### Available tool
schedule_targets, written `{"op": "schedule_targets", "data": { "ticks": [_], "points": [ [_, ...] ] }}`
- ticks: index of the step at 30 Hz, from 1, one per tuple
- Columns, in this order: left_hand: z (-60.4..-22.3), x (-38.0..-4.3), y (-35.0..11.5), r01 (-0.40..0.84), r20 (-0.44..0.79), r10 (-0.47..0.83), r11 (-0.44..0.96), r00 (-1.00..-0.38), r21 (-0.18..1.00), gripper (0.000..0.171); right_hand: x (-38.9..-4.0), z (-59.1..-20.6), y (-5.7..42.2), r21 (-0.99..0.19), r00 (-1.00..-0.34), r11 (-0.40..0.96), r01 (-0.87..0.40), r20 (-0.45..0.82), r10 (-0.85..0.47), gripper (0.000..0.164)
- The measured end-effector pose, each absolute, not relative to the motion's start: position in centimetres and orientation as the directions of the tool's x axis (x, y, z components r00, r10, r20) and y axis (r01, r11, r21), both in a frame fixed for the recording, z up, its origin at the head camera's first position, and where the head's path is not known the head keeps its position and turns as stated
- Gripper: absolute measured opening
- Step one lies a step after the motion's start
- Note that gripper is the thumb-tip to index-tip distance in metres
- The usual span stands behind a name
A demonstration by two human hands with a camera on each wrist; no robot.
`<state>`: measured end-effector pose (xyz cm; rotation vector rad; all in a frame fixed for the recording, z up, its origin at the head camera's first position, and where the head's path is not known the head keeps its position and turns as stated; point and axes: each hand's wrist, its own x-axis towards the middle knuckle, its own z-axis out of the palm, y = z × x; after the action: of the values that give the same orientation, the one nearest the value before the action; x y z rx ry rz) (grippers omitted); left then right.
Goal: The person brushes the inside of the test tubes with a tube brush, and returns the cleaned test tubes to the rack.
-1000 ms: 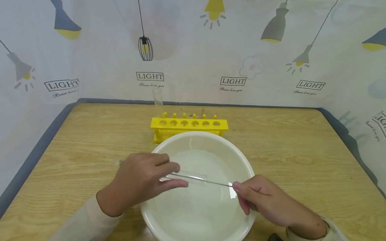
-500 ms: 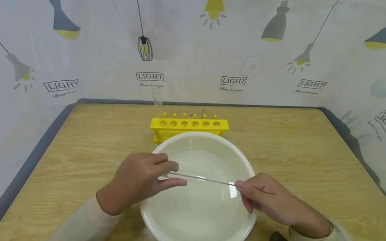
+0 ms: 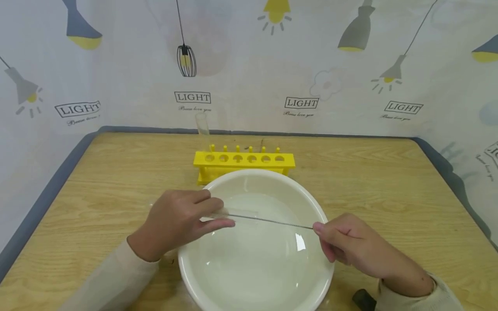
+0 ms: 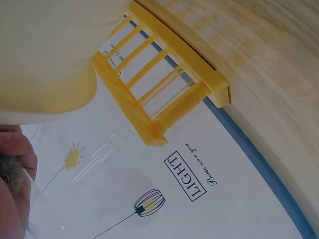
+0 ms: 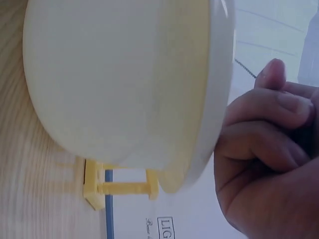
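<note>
Over the white basin [image 3: 249, 181], my left hand [image 3: 177, 224] grips a clear glass test tube [image 3: 246, 212] lying nearly level. A test tube brush's thin twisted wire [image 3: 278, 222] runs out of the tube's mouth. Its end is pinched between the thumb and fingers of my right hand [image 3: 352, 244], above the basin's right rim. In the left wrist view, grey bristles [image 4: 11, 174] show inside the tube, beside the fingers of the left hand [image 4: 15, 147]. The right wrist view shows the curled fingers of the right hand [image 5: 269, 134] and a short piece of wire [image 5: 245, 67].
A yellow test tube rack [image 3: 244, 160] stands just behind the basin. One clear test tube [image 3: 202, 129] stands in its leftmost hole. A dark object [image 3: 363, 299] lies by the right sleeve on the wooden table [image 3: 389, 185]. The basin appears to hold water.
My right hand has moved right and slightly up, drawing more of the brush's wire out of the tube. The left hand with the tube has shifted slightly up and left.
</note>
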<state>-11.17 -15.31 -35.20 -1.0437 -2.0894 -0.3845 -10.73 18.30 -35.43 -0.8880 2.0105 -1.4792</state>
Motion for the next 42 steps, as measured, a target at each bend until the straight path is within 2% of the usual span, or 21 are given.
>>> {"op": "schedule_targets", "data": {
  "ticks": [5, 10, 13, 21, 28, 37, 42],
  "points": [
    [-35.2, -11.3, -15.3, 0.781, 0.733, 0.557, 0.622, -0.391, -0.056, 0.037, -11.7, -35.3, 19.0, -0.947, -0.653, 0.213, -0.242, -0.003, -0.757, 0.045],
    [-35.8, -11.4, -15.3, 0.783, 0.724, 0.56, 0.62, -0.403, -0.045, 0.037, -12.8, -36.1, 19.7, -0.972, -0.559, 0.048, -0.23, 0.092, -0.824, 0.045],
    [-36.5, -11.5, -15.4, 0.78, 0.716, 0.563, 0.625, -0.413, -0.041, 0.037, -13.1, -36.6, 20.0, -0.974, -0.527, -0.014, -0.228, 0.135, -0.839, 0.044],
    [-37.4, -11.9, -15.3, 0.778, 0.684, 0.577, 0.628, -0.447, -0.022, 0.036, -12.3, -36.2, 20.6, -0.954, -0.572, 0.061, -0.295, 0.125, -0.81, 0.045],
    [-37.2, -11.8, -15.4, 0.768, 0.644, 0.594, 0.64, -0.481, -0.016, 0.036, -12.3, -36.8, 21.4, -0.933, -0.538, 0.018, -0.359, 0.191, -0.821, 0.046],
    [-35.5, -10.4, -15.5, 0.791, 0.685, 0.592, 0.61, -0.424, -0.037, 0.038, -11.7, -36.7, 22.4, -0.921, -0.54, 0.02, -0.388, 0.209, -0.815, 0.047],
    [-34.8, -9.6, -15.7, 0.79, 0.673, 0.593, 0.613, -0.442, -0.021, 0.037, -11.6, -36.9, 22.4, -0.911, -0.506, -0.015, -0.412, 0.242, -0.828, 0.046]
  ]
}}
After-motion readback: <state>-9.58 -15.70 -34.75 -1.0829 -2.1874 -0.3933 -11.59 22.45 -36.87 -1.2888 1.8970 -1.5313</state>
